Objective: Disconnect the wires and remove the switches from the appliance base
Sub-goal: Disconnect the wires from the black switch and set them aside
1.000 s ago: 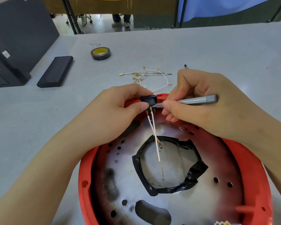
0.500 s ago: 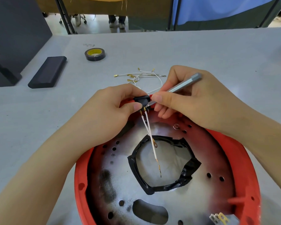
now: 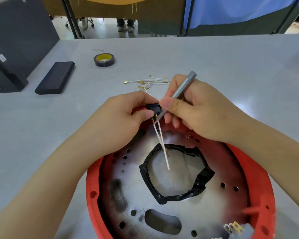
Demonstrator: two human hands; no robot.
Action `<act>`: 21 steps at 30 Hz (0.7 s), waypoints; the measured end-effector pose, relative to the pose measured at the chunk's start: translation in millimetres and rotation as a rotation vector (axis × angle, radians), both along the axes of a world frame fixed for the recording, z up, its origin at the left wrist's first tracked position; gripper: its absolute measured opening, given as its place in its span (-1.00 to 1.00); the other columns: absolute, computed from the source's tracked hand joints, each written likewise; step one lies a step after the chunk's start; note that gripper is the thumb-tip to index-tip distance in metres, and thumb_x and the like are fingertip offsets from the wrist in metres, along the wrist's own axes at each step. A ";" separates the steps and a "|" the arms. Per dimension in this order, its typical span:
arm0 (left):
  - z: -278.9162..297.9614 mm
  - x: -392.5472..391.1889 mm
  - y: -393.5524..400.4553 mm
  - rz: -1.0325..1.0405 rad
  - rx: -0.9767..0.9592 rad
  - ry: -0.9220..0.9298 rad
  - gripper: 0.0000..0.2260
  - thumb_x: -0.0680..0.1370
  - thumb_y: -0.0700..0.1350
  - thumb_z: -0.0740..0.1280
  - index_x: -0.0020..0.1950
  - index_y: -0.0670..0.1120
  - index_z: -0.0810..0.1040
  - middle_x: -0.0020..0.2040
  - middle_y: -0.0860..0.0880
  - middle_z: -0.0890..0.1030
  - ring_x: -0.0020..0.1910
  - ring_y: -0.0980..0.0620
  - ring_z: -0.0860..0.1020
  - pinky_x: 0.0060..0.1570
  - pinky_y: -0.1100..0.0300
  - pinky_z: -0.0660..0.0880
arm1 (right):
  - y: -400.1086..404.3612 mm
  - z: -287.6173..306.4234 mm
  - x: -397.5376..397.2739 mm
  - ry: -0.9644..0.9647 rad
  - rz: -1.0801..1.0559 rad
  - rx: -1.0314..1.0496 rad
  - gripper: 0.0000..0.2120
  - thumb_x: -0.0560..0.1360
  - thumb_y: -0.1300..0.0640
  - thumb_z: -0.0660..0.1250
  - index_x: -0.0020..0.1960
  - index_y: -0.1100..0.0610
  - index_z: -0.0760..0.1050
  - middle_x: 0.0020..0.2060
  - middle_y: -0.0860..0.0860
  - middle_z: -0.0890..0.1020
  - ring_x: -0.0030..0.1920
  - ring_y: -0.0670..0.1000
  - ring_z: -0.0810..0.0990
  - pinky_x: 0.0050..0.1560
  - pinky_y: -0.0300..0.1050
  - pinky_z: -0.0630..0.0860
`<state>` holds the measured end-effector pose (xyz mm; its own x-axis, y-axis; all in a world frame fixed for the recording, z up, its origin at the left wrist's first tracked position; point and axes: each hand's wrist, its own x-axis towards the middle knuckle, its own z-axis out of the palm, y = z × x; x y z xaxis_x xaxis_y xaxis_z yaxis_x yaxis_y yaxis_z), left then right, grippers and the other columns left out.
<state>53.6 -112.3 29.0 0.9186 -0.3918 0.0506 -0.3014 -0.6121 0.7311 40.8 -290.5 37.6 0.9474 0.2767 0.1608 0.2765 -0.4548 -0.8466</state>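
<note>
Above the red base (image 3: 259, 171), the left hand (image 3: 121, 121) pinches the small, light switch (image 3: 153, 108) by its hard sides. The right hand (image 3: 197, 109) grips a thin tool (image 3: 183, 87) at its bendy wires (image 3: 160, 135).

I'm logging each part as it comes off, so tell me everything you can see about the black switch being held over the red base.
The black switch is a small rectangular block, plastic by its look, held above the far rim of the red base. The left hand pinches it between thumb and fingers. Brass-coloured terminals stick out of its underside, and two thin white wires hang from them toward the base's central opening. The right hand holds a grey tool whose tip meets the terminals. Its far side is hidden.
</note>
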 end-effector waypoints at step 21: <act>2.7 -2.1 1.3 -0.016 -0.007 0.020 -0.82 0.59 -0.08 0.28 0.11 0.16 0.58 0.01 0.25 0.64 0.06 0.25 0.55 0.19 0.21 0.44 | -0.9 -3.7 -14.2 -0.244 -0.001 -0.157 -0.83 0.53 -0.04 0.22 -0.12 0.05 0.36 -0.28 0.05 0.55 -0.27 0.05 0.56 -0.21 0.04 0.50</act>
